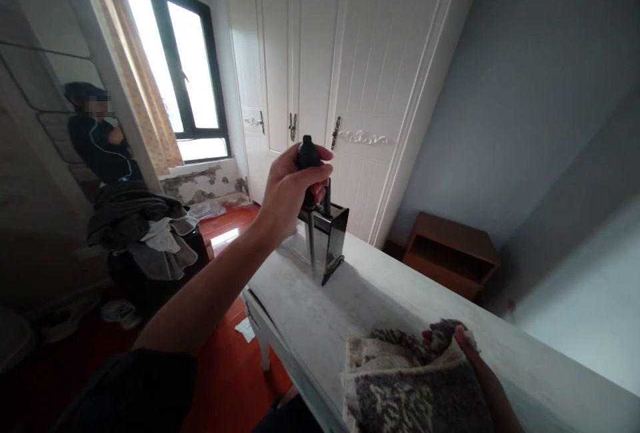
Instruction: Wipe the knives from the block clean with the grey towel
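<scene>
My left hand point(287, 186) is wrapped round the black handle of a sharpening steel point(311, 243), a slim metal rod that points down. The rod hangs in front of a black and silvery knife block point(338, 236) on the white table point(305, 293). Another dark handle sticks up from the block's top, partly behind my fingers. At the lower right, my right hand point(477, 360) grips a brown and cream patterned towel point(405, 396) by its upper edge. Folds of the towel cover some of its fingers.
A white wardrobe point(310, 40) stands behind the table, and a brown wooden cabinet point(450, 246) stands beyond its right side. Clothes point(145, 226) are heaped at the left. A mirrored panel at the far left shows a person point(100, 140). White paper point(245, 330) lies on the red floor.
</scene>
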Demonstrator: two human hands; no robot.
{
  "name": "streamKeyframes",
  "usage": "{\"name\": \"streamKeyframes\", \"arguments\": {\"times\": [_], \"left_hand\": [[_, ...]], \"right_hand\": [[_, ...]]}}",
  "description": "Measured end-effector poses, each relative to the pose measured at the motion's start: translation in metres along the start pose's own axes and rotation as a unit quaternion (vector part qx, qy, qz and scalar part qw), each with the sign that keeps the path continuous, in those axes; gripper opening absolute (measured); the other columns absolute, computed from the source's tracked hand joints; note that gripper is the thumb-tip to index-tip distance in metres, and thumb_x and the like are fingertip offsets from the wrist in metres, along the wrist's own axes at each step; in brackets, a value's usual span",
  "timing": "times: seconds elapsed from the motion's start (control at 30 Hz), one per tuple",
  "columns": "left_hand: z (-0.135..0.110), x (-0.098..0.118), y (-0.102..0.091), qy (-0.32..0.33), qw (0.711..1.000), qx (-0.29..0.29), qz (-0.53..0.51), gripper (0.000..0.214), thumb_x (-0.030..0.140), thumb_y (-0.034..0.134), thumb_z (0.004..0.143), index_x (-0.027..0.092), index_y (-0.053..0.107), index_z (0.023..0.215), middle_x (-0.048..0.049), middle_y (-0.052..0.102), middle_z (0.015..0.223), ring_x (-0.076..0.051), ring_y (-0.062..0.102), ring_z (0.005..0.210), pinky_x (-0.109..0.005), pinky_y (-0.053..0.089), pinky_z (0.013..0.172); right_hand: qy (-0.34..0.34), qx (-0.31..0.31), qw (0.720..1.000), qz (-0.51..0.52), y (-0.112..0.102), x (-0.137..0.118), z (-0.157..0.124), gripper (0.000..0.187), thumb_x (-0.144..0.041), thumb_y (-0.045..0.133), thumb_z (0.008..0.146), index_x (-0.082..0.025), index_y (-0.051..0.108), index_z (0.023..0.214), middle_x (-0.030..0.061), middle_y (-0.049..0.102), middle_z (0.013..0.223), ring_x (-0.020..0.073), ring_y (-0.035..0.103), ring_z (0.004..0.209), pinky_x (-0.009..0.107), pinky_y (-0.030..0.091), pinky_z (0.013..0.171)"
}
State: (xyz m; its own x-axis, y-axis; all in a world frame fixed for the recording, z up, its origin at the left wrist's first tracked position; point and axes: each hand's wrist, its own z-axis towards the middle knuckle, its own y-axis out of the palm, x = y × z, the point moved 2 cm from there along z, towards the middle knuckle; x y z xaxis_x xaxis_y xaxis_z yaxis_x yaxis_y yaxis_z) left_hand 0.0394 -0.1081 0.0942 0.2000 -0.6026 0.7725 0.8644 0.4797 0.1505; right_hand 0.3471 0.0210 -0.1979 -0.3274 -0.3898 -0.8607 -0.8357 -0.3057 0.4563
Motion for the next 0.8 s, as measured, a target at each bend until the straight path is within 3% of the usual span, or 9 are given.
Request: {"name": "streamKeyframes", "arguments": {"times": [0.2, 0.3, 0.43, 0.63, 0.8], "left_hand": [[-0.03, -0.011, 0.02, -0.006, 0.998, 0.011, -0.056, 0.003, 0.023, 0.056, 0.073, 0.024, 0.054, 0.071, 0.0029, 0.036, 0.057, -0.011, 0.041, 0.048, -0.031, 0.036, 0.048], [-0.04, -0.015, 0.034, -0.009, 0.995, 0.002, -0.095, 0.011, 0.023, 0.055, 0.072, 0.024, 0.048, 0.064, 0.0024, 0.035, 0.059, -0.011, 0.038, 0.049, -0.031, 0.035, 0.049], [-0.051, -0.023, 0.053, 0.008, 0.991, 0.011, -0.135, 0.012, 0.024, 0.057, 0.069, 0.024, 0.047, 0.063, 0.002, 0.033, 0.06, -0.012, 0.036, 0.051, -0.032, 0.035, 0.051], [-0.073, -0.041, 0.089, 0.034, 0.989, 0.047, -0.139, 0.017, 0.029, 0.05, 0.074, 0.025, 0.039, 0.061, 0.001, 0.027, 0.06, -0.017, 0.033, 0.054, -0.034, 0.036, 0.055], [-0.098, -0.063, 0.122, -0.031, 0.966, 0.058, -0.248, 0.013, 0.018, 0.049, 0.068, 0.023, 0.037, 0.062, 0.0012, 0.029, 0.06, -0.016, 0.036, 0.056, -0.032, 0.038, 0.057]], "right_hand": [[0.013, 0.039, 0.998, 0.041, 0.004, -0.001, -0.008, 0.035, -0.052, 0.073, 0.077, -0.018, 0.07, 0.086, 0.0081, 0.076, 0.079, 0.0241, 0.073, 0.073, 0.04, 0.059, 0.076], [0.021, 0.066, 0.995, 0.073, 0.009, -0.003, -0.014, 0.035, -0.052, 0.071, 0.08, -0.017, 0.07, 0.088, 0.0079, 0.076, 0.08, 0.023, 0.073, 0.074, 0.038, 0.059, 0.076], [0.076, 0.114, 0.986, 0.097, 0.012, -0.005, -0.019, 0.049, -0.062, 0.063, 0.083, -0.014, 0.071, 0.094, 0.0118, 0.076, 0.089, 0.0245, 0.073, 0.08, 0.039, 0.059, 0.078], [0.039, 0.066, 0.982, 0.172, 0.01, -0.011, -0.018, 0.061, -0.067, 0.043, 0.091, -0.013, 0.071, 0.099, 0.0103, 0.076, 0.092, 0.0225, 0.072, 0.079, 0.036, 0.058, 0.078], [0.027, 0.071, 0.969, 0.236, 0.004, -0.016, -0.018, 0.061, -0.066, 0.036, 0.094, -0.015, 0.069, 0.107, 0.0069, 0.075, 0.098, 0.0196, 0.071, 0.081, 0.032, 0.058, 0.078]]}}
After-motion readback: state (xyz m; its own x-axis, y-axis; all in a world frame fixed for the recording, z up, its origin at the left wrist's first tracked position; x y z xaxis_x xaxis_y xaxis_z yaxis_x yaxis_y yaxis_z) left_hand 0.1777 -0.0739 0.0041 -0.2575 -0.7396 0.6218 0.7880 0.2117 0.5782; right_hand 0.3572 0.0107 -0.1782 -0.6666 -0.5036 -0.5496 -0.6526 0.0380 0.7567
